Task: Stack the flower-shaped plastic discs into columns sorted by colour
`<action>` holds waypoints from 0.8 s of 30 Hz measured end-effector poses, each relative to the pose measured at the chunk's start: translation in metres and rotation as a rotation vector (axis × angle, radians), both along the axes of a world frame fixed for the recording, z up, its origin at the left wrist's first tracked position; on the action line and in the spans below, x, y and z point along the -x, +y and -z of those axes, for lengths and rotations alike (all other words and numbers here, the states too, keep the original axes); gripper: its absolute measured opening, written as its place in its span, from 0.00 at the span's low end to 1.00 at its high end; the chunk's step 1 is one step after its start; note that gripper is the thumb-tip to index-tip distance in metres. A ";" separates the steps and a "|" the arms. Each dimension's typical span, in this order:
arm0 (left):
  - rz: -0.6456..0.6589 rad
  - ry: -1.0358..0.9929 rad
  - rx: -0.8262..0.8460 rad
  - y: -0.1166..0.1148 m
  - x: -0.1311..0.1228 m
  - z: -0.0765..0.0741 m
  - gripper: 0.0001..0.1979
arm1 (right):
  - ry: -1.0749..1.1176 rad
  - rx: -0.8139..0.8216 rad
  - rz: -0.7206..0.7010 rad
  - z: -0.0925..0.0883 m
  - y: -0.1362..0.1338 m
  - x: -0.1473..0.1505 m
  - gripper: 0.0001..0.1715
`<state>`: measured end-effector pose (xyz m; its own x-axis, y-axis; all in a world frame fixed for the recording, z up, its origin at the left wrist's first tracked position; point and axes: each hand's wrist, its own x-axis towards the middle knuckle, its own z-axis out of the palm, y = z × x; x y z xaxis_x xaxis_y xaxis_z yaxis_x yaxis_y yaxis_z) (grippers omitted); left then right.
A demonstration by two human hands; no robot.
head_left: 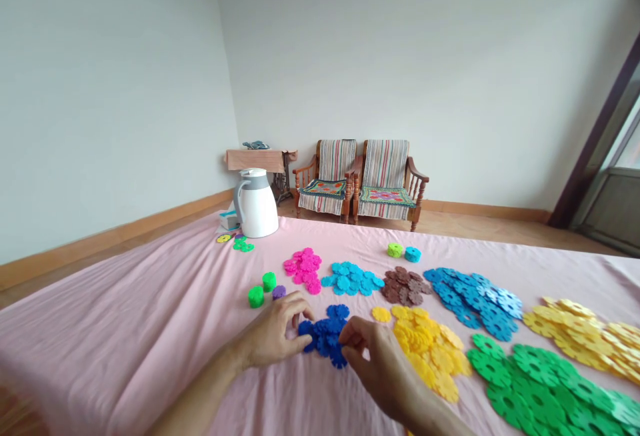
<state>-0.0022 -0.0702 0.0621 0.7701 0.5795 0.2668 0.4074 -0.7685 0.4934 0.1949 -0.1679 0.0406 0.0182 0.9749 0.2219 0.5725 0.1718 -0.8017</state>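
Note:
A small pile of dark blue snowflake discs (327,336) lies on the pink cloth (150,329) in front of me. My left hand (273,333) rests on the cloth at the pile's left edge, fingers curled and pinching a dark blue disc. My right hand (380,363) comes in from the right, fingers bent and pinched on discs at the pile's right side. A purple disc stack (279,292) sits just beyond my left hand.
Sorted piles lie around: pink (304,268), light blue (353,279), brown (405,285), blue (475,297), yellow (430,349), yellow at right (590,333), green (545,383). Two green stacks (262,289), a white jug (256,203). Two wooden chairs (360,183) stand behind.

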 end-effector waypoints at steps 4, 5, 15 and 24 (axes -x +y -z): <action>0.029 0.059 0.050 0.006 0.006 0.003 0.16 | 0.041 -0.030 0.053 0.007 0.006 0.003 0.08; 0.037 0.068 0.055 0.007 0.006 0.005 0.15 | 0.040 -0.040 0.072 0.009 0.007 0.002 0.08; 0.049 -0.037 -0.006 0.001 -0.002 0.008 0.09 | -0.017 -0.119 0.167 0.007 0.001 -0.005 0.07; 0.187 -0.050 0.027 -0.023 -0.021 0.008 0.15 | 0.096 -0.111 0.158 0.002 -0.002 -0.005 0.06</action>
